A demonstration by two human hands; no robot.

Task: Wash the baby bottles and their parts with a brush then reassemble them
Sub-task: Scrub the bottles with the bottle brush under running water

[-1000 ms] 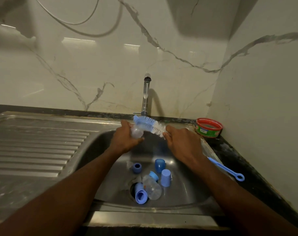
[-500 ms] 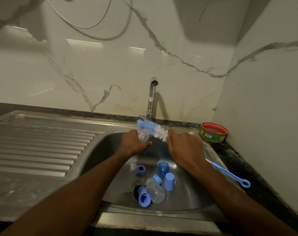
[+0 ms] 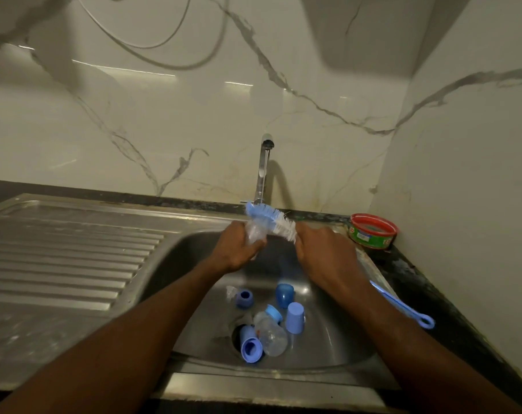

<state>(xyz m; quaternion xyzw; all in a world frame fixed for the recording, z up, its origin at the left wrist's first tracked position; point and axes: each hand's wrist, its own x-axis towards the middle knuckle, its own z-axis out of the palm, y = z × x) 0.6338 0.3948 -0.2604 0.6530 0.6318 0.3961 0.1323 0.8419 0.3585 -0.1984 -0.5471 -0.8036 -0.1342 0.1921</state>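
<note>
Steel sink [image 3: 328,348] holds bottle [image 3: 270,333], blue caps [image 3: 294,318]. Left hand [image 3: 235,249] grips clear part [image 3: 255,233]; right hand [image 3: 322,252] grips brush [image 3: 271,221]. Tub [image 3: 373,231] label unreadable.

Stainless steel sink [image 3: 176,264] set into a dark counter [image 3: 415,279], ribbed drainboard [image 3: 68,252] to the left. In the basin: a clear bottle [image 3: 270,336] lying at the drain, touching a blue cap [image 3: 250,345]; three more blue parts near behind. On the counter's right corner stands a red-rimmed tub [image 3: 373,231].
</note>
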